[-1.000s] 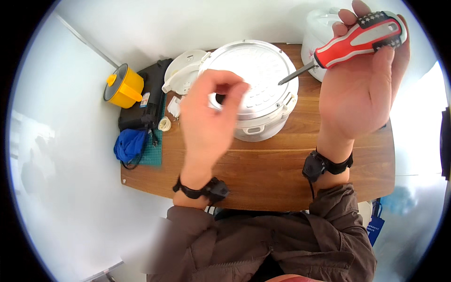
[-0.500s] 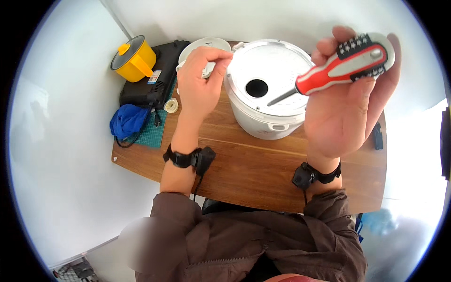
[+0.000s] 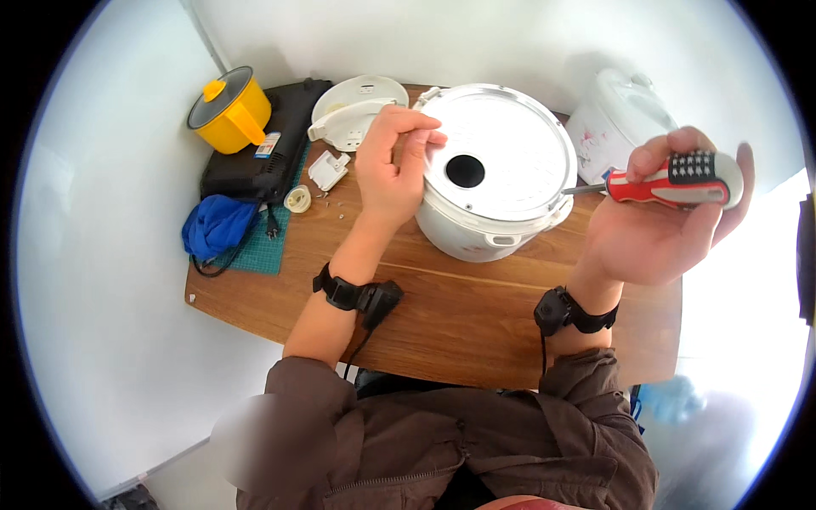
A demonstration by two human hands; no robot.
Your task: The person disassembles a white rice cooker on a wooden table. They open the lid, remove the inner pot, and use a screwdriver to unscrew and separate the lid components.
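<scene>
A red, white and black screwdriver (image 3: pixel 676 180) lies in my right hand (image 3: pixel 650 225), fingers wrapped round its handle. Its shaft points left, and the tip meets the right rim of a white round pot-shaped appliance (image 3: pixel 476 229) or sits just in front of it. On top of the appliance is a silvery metal disc (image 3: pixel 510 140) with a dark round hole (image 3: pixel 465 171). My left hand (image 3: pixel 393 170) is at the left rim, thumb and fingers curled closed over the disc's edge. Whatever those fingers pinch is hidden.
Behind my left hand lies a white lid with a handle (image 3: pixel 350 123). Nearby are a white plastic piece (image 3: pixel 328 171), a small round cap (image 3: pixel 297 199) and tiny loose bits. Further left are a yellow pot (image 3: pixel 234 115), black case (image 3: pixel 255 166) and blue cloth (image 3: pixel 217 225). A white container (image 3: pixel 616 127) stands back right.
My right hand has swung right and slightly down, bringing the screwdriver tip from above the disc to the right rim. My left hand has moved right and down, onto the left rim.
</scene>
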